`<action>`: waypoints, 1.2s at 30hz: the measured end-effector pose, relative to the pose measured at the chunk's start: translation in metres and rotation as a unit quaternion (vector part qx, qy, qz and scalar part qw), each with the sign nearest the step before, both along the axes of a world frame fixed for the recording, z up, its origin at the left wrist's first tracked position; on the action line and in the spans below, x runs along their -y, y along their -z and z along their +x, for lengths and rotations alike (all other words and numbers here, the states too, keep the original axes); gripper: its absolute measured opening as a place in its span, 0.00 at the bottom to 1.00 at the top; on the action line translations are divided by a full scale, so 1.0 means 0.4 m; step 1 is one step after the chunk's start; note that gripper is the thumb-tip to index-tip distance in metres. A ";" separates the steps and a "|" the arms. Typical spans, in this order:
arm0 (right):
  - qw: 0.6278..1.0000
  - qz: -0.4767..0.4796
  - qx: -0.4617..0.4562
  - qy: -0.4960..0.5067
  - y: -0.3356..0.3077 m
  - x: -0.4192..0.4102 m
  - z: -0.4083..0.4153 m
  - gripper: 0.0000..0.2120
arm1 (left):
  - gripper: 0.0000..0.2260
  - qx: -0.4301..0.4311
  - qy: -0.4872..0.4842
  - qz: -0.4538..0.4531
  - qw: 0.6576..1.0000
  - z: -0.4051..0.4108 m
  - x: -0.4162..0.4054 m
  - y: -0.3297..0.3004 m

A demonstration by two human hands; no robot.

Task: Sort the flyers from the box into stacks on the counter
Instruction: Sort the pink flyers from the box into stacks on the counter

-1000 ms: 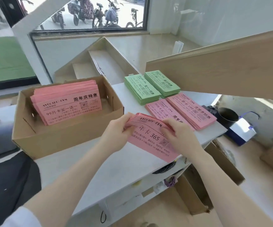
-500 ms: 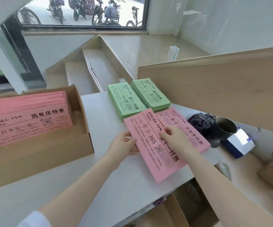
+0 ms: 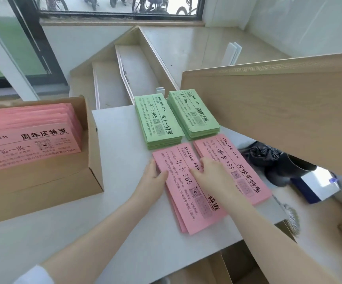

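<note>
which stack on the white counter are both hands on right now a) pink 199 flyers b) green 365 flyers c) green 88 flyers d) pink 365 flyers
d: the left hand touches the left edge of the pink 365 flyer stack and the right hand lies flat on top of it; the green stacks sit untouched behind.

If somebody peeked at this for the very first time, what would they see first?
Probably the colours: two green stacks sit at the back of the white counter, and two pink stacks lie just in front of them. Both hands are at the nearer-left pink stack, the left hand against its edge and the right hand flat on top. On the left, a cardboard box holds more pink flyers.
</note>
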State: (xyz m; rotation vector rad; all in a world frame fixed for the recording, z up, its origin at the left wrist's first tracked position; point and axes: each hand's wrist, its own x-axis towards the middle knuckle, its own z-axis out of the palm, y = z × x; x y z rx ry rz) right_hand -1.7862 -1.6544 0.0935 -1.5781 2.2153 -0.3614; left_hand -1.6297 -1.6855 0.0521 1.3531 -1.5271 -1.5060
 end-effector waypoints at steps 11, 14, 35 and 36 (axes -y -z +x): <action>0.985 0.043 0.165 0.004 0.008 0.031 -0.014 0.13 | 0.33 -0.129 -0.073 0.122 0.981 -0.061 0.007 -0.023; 0.984 0.048 0.171 0.001 -0.008 -0.025 -0.027 0.18 | 0.29 -0.193 -0.089 0.130 0.969 -0.056 -0.062 -0.033; 0.976 -0.084 0.148 -0.134 -0.096 -0.048 0.174 0.15 | 0.13 -0.156 -0.037 -0.060 0.985 0.163 -0.122 -0.162; 0.970 -0.095 0.163 -0.154 -0.103 -0.030 0.218 0.13 | 0.12 -0.148 -0.044 -0.088 0.984 0.206 -0.116 -0.182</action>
